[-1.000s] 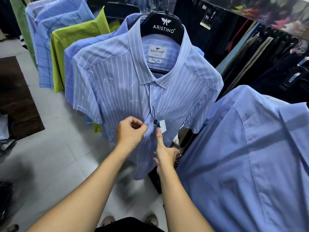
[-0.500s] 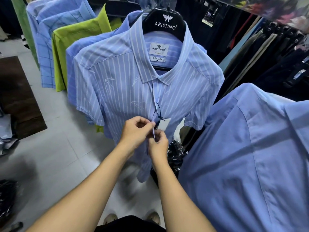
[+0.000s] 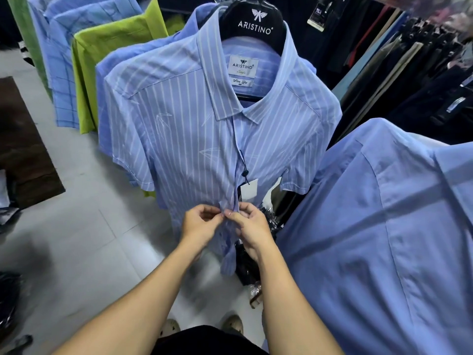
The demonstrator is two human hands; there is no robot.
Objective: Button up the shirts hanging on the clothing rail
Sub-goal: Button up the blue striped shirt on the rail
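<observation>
While both hands (image 3: pixel 201 224) (image 3: pixel 252 225) pinch the shirt (image 3: pixel 184 139), its label (image 3: pixel 243 66) reads ARISTINO.

The blue white-striped short-sleeved shirt (image 3: pixel 184 139) hangs facing forward on its black hanger (image 3: pixel 254 24), placket closed at the collar.

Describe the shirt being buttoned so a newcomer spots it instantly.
Find the black ARISTINO hanger at top centre; the striped shirt hangs on it. The left hand and right hand pinch its placket below a white tag. Unlike the plain blue shirt at right and lime green shirt behind, it has white vertical stripes.
</observation>
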